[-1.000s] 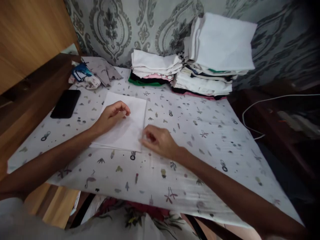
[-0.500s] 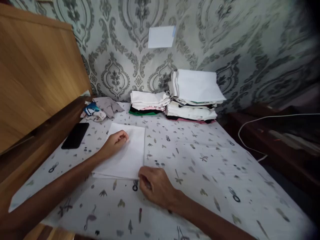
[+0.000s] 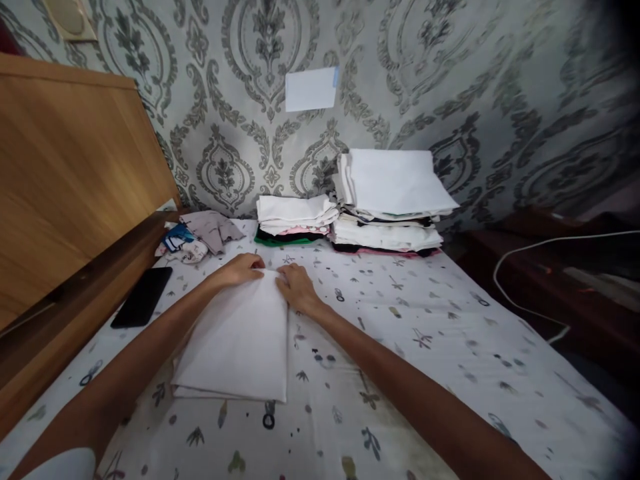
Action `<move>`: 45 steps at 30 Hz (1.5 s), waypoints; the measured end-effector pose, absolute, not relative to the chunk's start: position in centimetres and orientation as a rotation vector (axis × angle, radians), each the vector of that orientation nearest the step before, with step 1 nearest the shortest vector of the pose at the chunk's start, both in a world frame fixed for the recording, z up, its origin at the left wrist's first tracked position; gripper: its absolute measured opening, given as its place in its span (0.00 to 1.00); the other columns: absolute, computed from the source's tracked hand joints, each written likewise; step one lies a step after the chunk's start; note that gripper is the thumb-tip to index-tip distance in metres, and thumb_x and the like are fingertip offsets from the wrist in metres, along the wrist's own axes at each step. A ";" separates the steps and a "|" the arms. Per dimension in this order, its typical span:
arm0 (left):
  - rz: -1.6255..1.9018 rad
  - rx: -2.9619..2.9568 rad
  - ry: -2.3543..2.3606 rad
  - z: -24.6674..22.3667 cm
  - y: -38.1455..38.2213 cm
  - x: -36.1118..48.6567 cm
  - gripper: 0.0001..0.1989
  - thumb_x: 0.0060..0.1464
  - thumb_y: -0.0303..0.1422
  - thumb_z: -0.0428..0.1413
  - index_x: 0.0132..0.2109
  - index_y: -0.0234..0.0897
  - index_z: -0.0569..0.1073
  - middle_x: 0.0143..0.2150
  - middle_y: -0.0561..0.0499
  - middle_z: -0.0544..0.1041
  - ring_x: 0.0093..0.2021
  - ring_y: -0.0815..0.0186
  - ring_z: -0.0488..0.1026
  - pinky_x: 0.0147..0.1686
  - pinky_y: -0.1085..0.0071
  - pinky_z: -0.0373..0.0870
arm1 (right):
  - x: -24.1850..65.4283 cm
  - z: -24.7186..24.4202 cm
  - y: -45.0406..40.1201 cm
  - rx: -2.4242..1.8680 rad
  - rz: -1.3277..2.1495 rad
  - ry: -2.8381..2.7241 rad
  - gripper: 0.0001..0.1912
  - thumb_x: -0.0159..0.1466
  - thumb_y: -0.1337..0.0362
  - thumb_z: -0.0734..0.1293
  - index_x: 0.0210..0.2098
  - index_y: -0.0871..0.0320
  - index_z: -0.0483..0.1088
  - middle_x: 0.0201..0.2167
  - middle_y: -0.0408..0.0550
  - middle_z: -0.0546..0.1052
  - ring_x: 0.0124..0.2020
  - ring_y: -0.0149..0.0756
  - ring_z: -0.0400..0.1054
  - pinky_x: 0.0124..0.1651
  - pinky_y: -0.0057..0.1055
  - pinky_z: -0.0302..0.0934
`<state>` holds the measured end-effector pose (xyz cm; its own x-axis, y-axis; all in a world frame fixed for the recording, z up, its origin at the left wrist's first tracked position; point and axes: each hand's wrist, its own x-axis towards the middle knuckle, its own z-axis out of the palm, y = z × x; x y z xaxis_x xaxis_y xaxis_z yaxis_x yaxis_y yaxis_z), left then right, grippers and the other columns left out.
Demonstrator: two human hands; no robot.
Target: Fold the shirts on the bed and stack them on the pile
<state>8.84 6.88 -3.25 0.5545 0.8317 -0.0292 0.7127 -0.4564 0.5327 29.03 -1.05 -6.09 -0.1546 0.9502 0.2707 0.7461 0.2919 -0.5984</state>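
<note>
A folded white cloth (image 3: 235, 347) lies on the patterned bedsheet in front of me. My left hand (image 3: 243, 270) grips its far edge, with the fingers curled over the fabric. Close beside it, my right hand (image 3: 296, 287) pinches the far right corner of the same cloth. Between the two hands the edge is slightly raised. The cloth's near edge rests flat and shows more than one layer.
Folded clothes form a low stack (image 3: 295, 217) and a taller stack (image 3: 395, 193) against the wall. Crumpled garments (image 3: 200, 237) and a black phone (image 3: 143, 297) lie at the left beside a wooden panel (image 3: 75, 180). A white cable (image 3: 530, 250) runs at the right.
My right hand has moved from the cloth's near right corner to its far right corner. My left hand has gone from the cloth's middle to the far edge. The view has tilted up slightly.
</note>
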 end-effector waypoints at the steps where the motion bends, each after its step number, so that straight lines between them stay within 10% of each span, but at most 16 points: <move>1: 0.316 2.291 1.227 -3.3 7.0 8.8 0.15 0.47 0.36 0.57 0.42 0.36 0.77 0.40 0.47 0.80 0.42 0.58 0.75 0.42 0.67 0.69 | 28.9 -6.5 -0.6 -1.506 0.438 -1.949 0.10 0.64 0.65 0.63 0.43 0.58 0.72 0.41 0.53 0.73 0.47 0.45 0.64 0.51 0.42 0.61; 45: 0.259 2.042 0.978 -1.4 6.1 7.5 0.11 0.51 0.38 0.55 0.38 0.37 0.68 0.30 0.55 0.71 0.29 0.68 0.67 0.28 0.76 0.61 | 27.5 -8.3 2.2 -1.362 0.426 -1.871 0.09 0.65 0.61 0.62 0.31 0.56 0.70 0.36 0.48 0.75 0.42 0.41 0.65 0.50 0.38 0.57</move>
<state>7.50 6.13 -1.36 0.6745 0.7212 -0.1579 0.5483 -0.3461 0.7613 27.49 2.18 -8.26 -0.1335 0.9131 0.3853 0.6559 0.3729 -0.6563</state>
